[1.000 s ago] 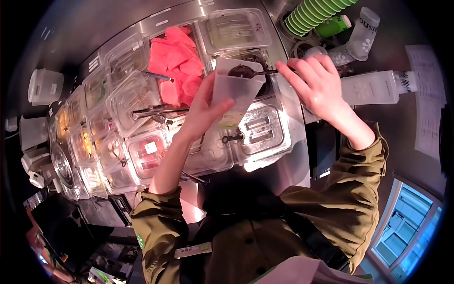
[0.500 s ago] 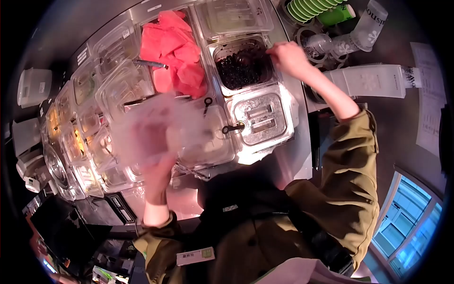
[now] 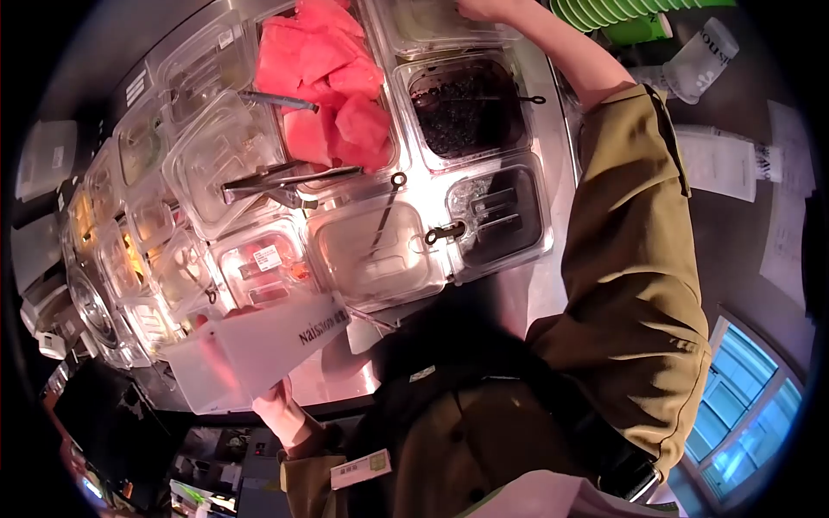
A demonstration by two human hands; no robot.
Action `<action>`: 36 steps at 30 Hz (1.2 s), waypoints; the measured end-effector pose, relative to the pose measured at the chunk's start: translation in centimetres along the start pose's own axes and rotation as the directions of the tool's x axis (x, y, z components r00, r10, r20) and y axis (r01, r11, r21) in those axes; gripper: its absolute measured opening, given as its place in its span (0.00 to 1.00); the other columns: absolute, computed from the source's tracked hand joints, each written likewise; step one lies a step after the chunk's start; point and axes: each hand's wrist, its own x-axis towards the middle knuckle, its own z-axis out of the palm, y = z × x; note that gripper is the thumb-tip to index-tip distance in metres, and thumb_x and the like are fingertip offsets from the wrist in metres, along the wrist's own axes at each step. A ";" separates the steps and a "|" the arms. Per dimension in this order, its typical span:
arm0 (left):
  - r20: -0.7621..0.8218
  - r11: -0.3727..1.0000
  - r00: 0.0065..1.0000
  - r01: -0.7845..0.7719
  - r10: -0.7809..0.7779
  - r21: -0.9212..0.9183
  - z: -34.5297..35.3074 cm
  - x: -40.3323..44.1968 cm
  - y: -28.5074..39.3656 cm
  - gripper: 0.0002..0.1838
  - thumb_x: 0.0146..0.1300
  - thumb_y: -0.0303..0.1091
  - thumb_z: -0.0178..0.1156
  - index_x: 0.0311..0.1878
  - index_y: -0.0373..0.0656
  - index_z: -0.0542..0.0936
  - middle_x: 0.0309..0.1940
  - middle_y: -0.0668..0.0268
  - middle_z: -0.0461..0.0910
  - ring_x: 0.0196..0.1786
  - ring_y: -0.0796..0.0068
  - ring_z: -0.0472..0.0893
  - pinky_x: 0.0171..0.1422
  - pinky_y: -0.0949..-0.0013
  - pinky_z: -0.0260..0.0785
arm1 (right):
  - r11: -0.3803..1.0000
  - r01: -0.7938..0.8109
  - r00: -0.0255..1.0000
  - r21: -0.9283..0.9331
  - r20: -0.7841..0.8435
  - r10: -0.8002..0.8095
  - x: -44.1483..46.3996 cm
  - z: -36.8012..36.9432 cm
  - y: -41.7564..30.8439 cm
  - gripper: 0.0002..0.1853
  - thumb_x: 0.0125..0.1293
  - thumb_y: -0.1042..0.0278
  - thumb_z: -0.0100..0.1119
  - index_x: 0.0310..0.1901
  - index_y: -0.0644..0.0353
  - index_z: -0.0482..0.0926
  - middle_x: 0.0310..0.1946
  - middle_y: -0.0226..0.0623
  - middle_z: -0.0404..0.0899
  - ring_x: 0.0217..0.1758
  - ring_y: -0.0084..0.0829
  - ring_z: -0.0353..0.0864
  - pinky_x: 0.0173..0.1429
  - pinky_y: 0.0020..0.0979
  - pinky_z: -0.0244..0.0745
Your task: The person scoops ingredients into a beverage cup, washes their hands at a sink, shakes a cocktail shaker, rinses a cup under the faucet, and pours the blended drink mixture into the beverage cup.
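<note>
My left hand (image 3: 281,413), low and left, is closed around a translucent plastic cup (image 3: 259,350) with dark lettering. The cup is tilted on its side in front of the pans, and some fingers show blurred through its wall. At the top edge, my right hand (image 3: 485,9) is over a pan with a clear lid (image 3: 445,30). Its fingertips are cut off, so I cannot tell whether it grips anything. Below that arm, a pan holds dark, glossy small pieces (image 3: 458,116), with a spoon handle (image 3: 531,100) across its right rim.
Red melon-like chunks (image 3: 324,86) fill a pan, with tongs (image 3: 285,181) at its near side. A metal-handled lidded pan (image 3: 496,216) and several clear-lidded containers (image 3: 216,164) surround it. Green cups (image 3: 630,10) and a clear cup (image 3: 704,60) stand at upper right.
My right hand has left the spoon in the dark pan and moved up to the top edge. My left hand has lowered the cup toward me. The view has shifted slightly.
</note>
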 end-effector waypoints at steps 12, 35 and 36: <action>0.127 0.983 0.986 0.128 -0.112 -0.130 -0.1 -1.4 -1.0 0.32 0.51 0.41 0.63 0.56 0.36 0.63 0.51 0.61 0.68 0.54 0.66 0.67 0.61 0.58 0.55 | 0.958 0.285 0.952 0.018 -0.123 -0.281 -12.0 -1.9 -8.2 0.08 0.45 0.63 0.54 0.26 0.56 0.76 0.27 0.36 0.76 0.37 0.33 0.74 0.48 0.37 0.61; 0.324 0.993 0.941 0.077 -0.100 0.084 5.2 -7.3 0.8 0.40 0.52 0.45 0.62 0.64 0.40 0.54 0.58 0.61 0.63 0.59 0.67 0.63 0.64 0.60 0.51 | 0.956 -0.241 0.969 0.165 0.105 0.226 -28.2 -1.9 -20.8 0.13 0.57 0.61 0.50 0.42 0.49 0.79 0.48 0.26 0.75 0.56 0.33 0.65 0.57 0.40 0.55; 0.331 0.994 0.939 0.073 -0.097 0.083 5.2 -7.5 1.0 0.40 0.52 0.45 0.62 0.64 0.40 0.54 0.58 0.61 0.63 0.59 0.67 0.63 0.64 0.60 0.51 | 0.956 -0.242 0.969 0.167 0.098 0.228 -27.9 -1.6 -20.9 0.13 0.57 0.61 0.50 0.42 0.48 0.79 0.47 0.26 0.76 0.56 0.33 0.66 0.56 0.39 0.56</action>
